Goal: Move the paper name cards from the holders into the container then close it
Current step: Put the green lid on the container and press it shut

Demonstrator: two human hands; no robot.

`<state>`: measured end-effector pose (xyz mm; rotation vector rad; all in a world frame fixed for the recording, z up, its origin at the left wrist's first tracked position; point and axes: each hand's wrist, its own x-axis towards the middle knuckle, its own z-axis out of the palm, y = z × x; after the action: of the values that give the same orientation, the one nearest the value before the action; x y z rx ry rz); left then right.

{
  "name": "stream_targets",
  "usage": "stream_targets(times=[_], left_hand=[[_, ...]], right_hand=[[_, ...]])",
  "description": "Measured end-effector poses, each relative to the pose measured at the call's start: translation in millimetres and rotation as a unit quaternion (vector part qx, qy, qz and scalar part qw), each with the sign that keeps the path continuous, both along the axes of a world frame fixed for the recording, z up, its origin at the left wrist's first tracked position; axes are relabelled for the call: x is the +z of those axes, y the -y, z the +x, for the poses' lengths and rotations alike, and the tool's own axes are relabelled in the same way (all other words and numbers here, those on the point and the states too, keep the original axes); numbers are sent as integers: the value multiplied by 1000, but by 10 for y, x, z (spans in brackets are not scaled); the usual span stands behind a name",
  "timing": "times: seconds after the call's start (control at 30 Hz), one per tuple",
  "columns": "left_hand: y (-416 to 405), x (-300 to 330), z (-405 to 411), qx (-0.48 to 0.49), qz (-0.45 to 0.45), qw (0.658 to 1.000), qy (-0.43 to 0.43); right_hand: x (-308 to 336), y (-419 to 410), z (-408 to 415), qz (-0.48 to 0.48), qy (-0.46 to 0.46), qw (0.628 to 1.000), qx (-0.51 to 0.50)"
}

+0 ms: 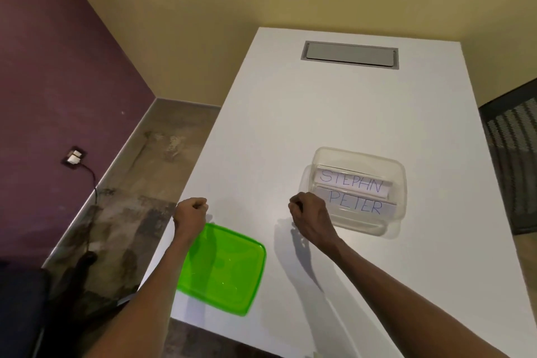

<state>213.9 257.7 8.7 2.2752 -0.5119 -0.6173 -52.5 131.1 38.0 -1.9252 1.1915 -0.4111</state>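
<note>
White table [290, 125]: everything below stands on it.

Clear container [319, 158]: open, on the right half of the table, just beyond and to the right of my right hand. Its near left corner sits right beside my knuckles; I cannot tell whether they touch.

Name cards, inside the container: one reading "STEPHN" [353, 182] toward the far side, one reading "PETER" [360, 206] toward the near side, lying one behind the other. Whether clear holders are still on them I cannot tell.

Green lid [229, 270]: flat on the table near its left front edge, well apart from the container. My left forearm passes over its left side.

My left hand [191, 209]: curled into a fist, holding nothing, just past the far left corner of the lid.

My right hand [309, 212]: also curled tight, nothing in it, between the lid and the container, nearer the container.

Grey hatch [350, 54]: set into the far end of the table.

Wall socket [74, 155]: on the purple wall at left, with a black cable hanging from it.
</note>
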Motion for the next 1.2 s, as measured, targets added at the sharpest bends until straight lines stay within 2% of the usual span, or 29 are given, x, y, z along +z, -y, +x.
stream_targets(times=[0.23, 0.4, 0.57, 0.77, 0.97, 1.2], left_hand=[[-354, -153, 129, -40, 88, 993, 69], [-515, -248, 135, -49, 107, 989, 92], [-569, -279, 119, -49, 140, 983, 107], [-582, -289, 107, -45, 134, 985, 99], [-519, -219, 118, -36, 133, 985, 102], [-247, -21, 125, -33, 87, 990, 108]], right_hand=[[-321, -331, 132, 119, -123, 985, 15], [-439, -577, 230, 190, -192, 962, 46], [-523, -747, 341, 223, -212, 951, 39], [-556, -809, 397, 253, -202, 946, 31], [-495, -755, 404, 252, -194, 948, 26], [-339, -555, 343, 213, -172, 962, -5]])
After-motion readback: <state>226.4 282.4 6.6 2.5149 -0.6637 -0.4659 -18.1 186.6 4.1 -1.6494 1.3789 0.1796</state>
